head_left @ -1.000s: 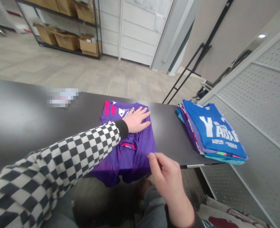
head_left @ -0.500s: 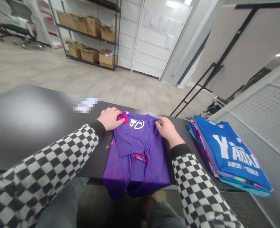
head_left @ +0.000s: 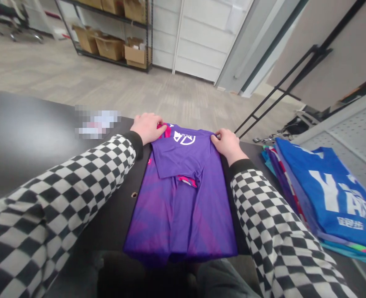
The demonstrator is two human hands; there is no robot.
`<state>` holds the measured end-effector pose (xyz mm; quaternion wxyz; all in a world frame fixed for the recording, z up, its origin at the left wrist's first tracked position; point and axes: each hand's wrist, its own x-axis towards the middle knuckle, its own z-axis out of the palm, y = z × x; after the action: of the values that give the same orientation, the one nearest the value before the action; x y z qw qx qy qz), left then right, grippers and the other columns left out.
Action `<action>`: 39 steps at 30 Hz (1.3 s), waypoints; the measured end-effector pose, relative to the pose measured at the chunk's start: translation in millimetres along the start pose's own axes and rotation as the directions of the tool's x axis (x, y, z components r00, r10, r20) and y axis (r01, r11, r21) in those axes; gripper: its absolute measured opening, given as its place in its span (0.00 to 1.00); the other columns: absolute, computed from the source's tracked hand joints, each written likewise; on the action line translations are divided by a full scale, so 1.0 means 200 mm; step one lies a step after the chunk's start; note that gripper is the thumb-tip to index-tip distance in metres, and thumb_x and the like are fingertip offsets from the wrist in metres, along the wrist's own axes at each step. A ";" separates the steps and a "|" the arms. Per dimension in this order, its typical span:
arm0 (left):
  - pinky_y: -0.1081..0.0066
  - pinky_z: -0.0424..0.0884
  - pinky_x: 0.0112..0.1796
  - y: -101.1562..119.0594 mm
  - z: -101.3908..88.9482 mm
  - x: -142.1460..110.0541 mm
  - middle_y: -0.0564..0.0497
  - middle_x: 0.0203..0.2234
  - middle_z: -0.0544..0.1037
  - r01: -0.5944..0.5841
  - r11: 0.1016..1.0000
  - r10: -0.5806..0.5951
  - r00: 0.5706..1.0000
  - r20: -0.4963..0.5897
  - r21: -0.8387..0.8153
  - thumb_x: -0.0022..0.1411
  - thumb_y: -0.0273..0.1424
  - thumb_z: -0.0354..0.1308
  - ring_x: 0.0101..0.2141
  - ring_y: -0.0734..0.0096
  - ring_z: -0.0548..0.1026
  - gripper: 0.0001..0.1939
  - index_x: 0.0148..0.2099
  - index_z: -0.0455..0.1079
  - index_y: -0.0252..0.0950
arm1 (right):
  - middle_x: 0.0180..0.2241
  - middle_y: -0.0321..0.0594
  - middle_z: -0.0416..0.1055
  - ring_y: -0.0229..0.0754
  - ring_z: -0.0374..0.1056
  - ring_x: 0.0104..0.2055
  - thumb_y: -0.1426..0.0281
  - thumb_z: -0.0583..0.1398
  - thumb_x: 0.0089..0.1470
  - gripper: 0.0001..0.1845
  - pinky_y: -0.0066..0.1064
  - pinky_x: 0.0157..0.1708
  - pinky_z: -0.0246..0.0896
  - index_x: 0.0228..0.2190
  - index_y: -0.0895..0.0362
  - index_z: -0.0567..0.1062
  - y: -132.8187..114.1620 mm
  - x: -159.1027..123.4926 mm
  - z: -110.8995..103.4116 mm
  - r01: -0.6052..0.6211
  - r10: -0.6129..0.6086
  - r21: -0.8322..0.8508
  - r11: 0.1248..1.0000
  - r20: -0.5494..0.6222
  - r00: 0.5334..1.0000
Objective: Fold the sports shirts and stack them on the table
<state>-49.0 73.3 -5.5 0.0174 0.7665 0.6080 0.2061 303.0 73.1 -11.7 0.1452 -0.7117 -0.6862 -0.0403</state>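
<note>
A purple T-shirt (head_left: 183,203) lies on the dark table (head_left: 108,223) before me, its sleeves folded in over the body. Its far end shows a white logo and a pink-red patch, and the near end reaches the table's front edge, with a bit drooping over. At the far left corner my left hand (head_left: 147,127) pinches the cloth between thumb and fingers. My right hand (head_left: 228,142) grips the far right corner the same way. The fingertips are partly hidden by the hands themselves.
To the right stands a stack of folded shirts with a blue shirt (head_left: 334,190) on top, beside a grey perforated panel (head_left: 359,136). A blurred-out item (head_left: 99,123) lies on the table at left. Shelving with cardboard boxes (head_left: 110,46) and a black-framed stand (head_left: 282,91) are beyond.
Both hands have drawn the T-shirt away from me, so less of its near end hangs over the front edge. The view has tilted down a little.
</note>
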 end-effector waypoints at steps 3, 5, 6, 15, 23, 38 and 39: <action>0.49 0.65 0.56 -0.01 -0.04 -0.04 0.39 0.49 0.83 0.030 0.997 -0.037 0.995 -0.092 -0.069 0.77 0.40 0.58 0.50 0.49 0.75 0.16 0.55 0.82 0.37 | 0.45 0.53 0.82 0.60 0.74 0.50 0.53 0.58 0.71 0.23 0.52 0.55 0.66 0.51 0.56 0.82 0.04 -0.04 -0.02 -0.004 0.020 0.096 0.995 -0.164 0.986; 0.51 0.65 0.57 0.00 -0.09 -0.12 0.40 0.50 0.83 0.035 0.994 -0.051 0.987 -0.149 -0.107 0.78 0.36 0.58 0.50 0.53 0.74 0.17 0.59 0.80 0.34 | 0.43 0.53 0.82 0.58 0.74 0.48 0.53 0.54 0.73 0.24 0.49 0.53 0.66 0.49 0.56 0.82 0.06 -0.12 -0.08 -0.004 0.050 0.171 0.985 -0.264 0.963; 0.52 0.64 0.57 0.00 -0.12 -0.17 0.41 0.50 0.83 0.024 0.991 -0.047 0.983 -0.177 -0.129 0.78 0.35 0.58 0.50 0.55 0.74 0.17 0.60 0.80 0.33 | 0.42 0.52 0.82 0.57 0.74 0.47 0.53 0.53 0.74 0.24 0.47 0.52 0.66 0.48 0.56 0.82 0.06 -0.18 -0.12 0.001 0.064 0.211 0.977 -0.301 0.951; 0.61 0.75 0.48 0.08 -0.41 -1.30 0.45 0.39 0.84 -0.258 0.823 0.072 0.931 -0.358 -0.506 0.70 0.30 0.59 0.40 0.61 0.80 0.11 0.47 0.82 0.36 | 0.34 0.41 0.79 0.47 0.74 0.37 0.51 0.58 0.71 0.21 0.38 0.42 0.68 0.44 0.55 0.81 -0.02 -1.36 -0.45 0.069 0.225 0.632 0.772 -0.374 0.900; 0.56 0.78 0.56 0.21 0.06 -2.10 0.41 0.48 0.85 0.388 0.284 -0.426 0.871 0.247 -0.877 0.61 0.36 0.69 0.50 0.55 0.83 0.16 0.50 0.76 0.38 | 0.28 0.40 0.76 0.46 0.72 0.32 0.50 0.66 0.58 0.18 0.35 0.32 0.65 0.29 0.51 0.74 -0.11 -2.08 -0.25 -0.481 0.379 0.796 0.369 0.343 0.859; 0.55 0.79 0.59 0.28 0.33 -2.11 0.38 0.46 0.89 0.537 0.262 -0.093 0.841 0.533 -0.802 0.44 0.40 0.84 0.50 0.47 0.86 0.31 0.48 0.80 0.35 | 0.26 0.33 0.74 0.37 0.63 0.24 0.66 0.73 0.46 0.20 0.29 0.25 0.60 0.40 0.54 0.74 -0.23 -2.03 -0.01 -0.572 0.170 0.703 0.424 0.558 0.812; 0.54 0.79 0.58 0.28 0.33 -2.12 0.38 0.44 0.89 0.553 0.271 -0.083 0.829 0.553 -0.788 0.42 0.39 0.84 0.49 0.46 0.86 0.29 0.46 0.82 0.35 | 0.26 0.34 0.75 0.37 0.64 0.25 0.66 0.74 0.45 0.19 0.29 0.26 0.60 0.38 0.55 0.76 -0.23 -2.03 -0.02 -0.574 0.150 0.687 0.446 0.574 0.805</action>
<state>-48.9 -324.3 -174.5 0.6166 0.4974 0.5060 0.3411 235.8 -319.0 -106.1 0.3161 -0.6751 -0.4579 0.4844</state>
